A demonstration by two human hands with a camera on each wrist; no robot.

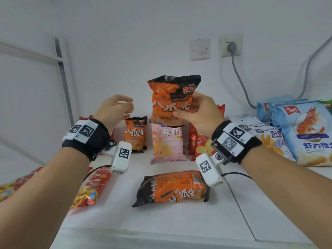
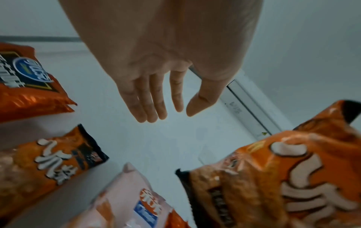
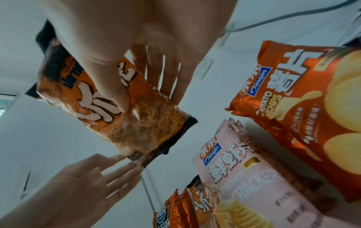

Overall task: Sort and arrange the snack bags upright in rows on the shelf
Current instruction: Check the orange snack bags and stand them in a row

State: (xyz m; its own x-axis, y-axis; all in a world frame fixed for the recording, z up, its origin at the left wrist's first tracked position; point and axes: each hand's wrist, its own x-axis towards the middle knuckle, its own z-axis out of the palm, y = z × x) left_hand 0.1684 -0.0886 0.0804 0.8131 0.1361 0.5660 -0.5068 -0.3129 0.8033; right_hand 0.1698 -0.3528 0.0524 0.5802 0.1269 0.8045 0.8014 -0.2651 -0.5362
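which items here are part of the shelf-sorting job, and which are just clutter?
Job:
- orange bag held up by right hand
- left hand, open beside it
- standing orange bag
- pink prawn cracker bag
- red chip bags
- orange bag lying flat
- blue shrimp bags

Not the job:
- wall socket
- grey cable

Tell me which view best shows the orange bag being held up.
Head view: the held orange bag shows whole and upright in the right hand. Right wrist view shows it partly behind fingers; left wrist view shows only its blurred lower part.

A plain room: white wall [image 1: 161,33], socket [image 1: 230,44], white shelf [image 1: 161,221].
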